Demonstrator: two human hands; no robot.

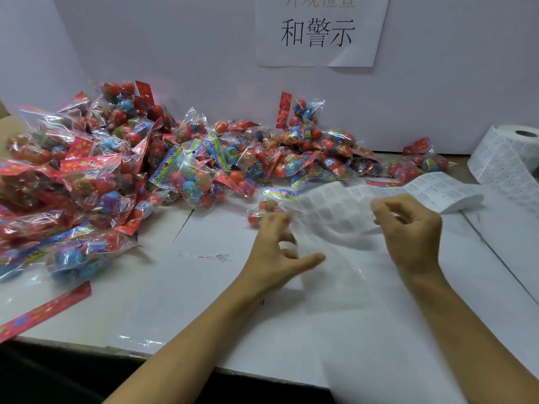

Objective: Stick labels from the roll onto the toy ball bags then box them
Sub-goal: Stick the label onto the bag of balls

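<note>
We see the white counter [204, 287] run from the dark front edge at the lower left of the frame back to a white wall [175, 53] that closes off the rear. The heap of toy ball bags [116, 158] fills the left and the middle back, reaching from the left border almost to the roll of labels [507, 158] at the right edge, so the bare room lies in the centre and lower part of the frame, where both forearms come in. A loose red card strip [43, 312] lies near the front edge at lower left. A paper sign [319, 30] with printed characters hangs on the wall at top centre. The label strip [423, 191] unrolls leftward from the roll across the centre, and its near end is blurred and half see-through. Our left hand [277, 252] hovers at centre, fingers curled and thumb stretched out to the right; its fingertips sit at the blurred edge of the strip, beside a single bag [267, 208] lying apart from the heap, and we cannot tell whether that grip has closed on anything. Our right hand [408, 225] has its fingers curled inward at the strip's right side, seemingly pinching it, though blur hides the contact.
</note>
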